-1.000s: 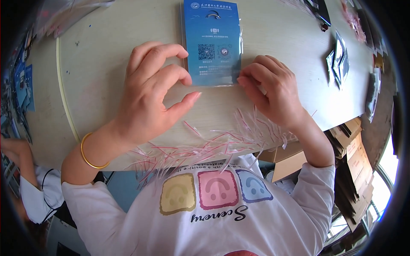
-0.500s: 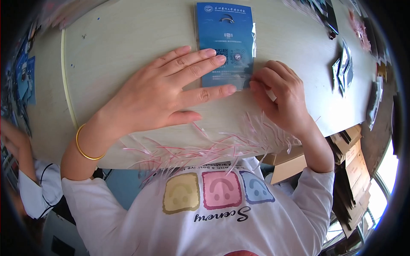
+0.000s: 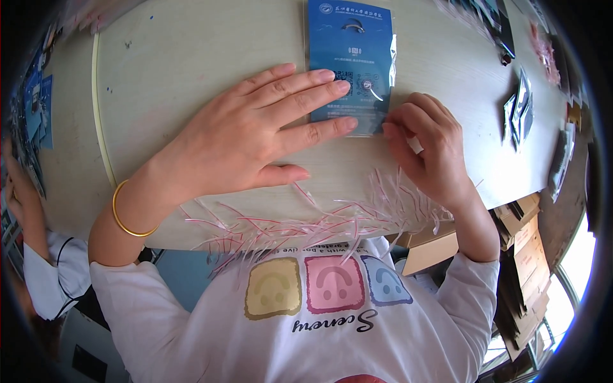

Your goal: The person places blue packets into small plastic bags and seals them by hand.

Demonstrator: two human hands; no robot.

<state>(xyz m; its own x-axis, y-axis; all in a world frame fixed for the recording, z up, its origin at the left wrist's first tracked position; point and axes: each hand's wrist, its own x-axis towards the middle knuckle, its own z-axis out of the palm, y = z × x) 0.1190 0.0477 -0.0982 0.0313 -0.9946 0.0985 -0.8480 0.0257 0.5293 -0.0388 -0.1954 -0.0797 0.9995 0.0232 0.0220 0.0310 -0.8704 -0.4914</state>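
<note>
A blue printed card in a clear plastic sleeve (image 3: pixel 351 48) lies flat on the table in front of me. My left hand (image 3: pixel 249 134) rests palm down with fingers spread, its fingertips over the lower left part of the sleeve. At the sleeve's lower right corner is my right hand (image 3: pixel 428 140), thumb and fingers curled together in a pinch. Whatever is between those fingertips, if anything, is hidden. Along the near table edge, below both hands, lies a loose heap of thin clear strips with red lines (image 3: pixel 300 223).
Several small glossy packets (image 3: pixel 520 112) lie to the right, with more plastic sleeves (image 3: pixel 469 16) at the far right. Cardboard (image 3: pixel 530 268) is stacked below the table's right side. Blue cards (image 3: pixel 39 115) and another person's arm (image 3: pixel 29 204) are at the left.
The sleeved card has shifted a little to the right and away from me. Both hands have moved slightly right, keeping nearly the same pose. The other person's arm at the left has moved.
</note>
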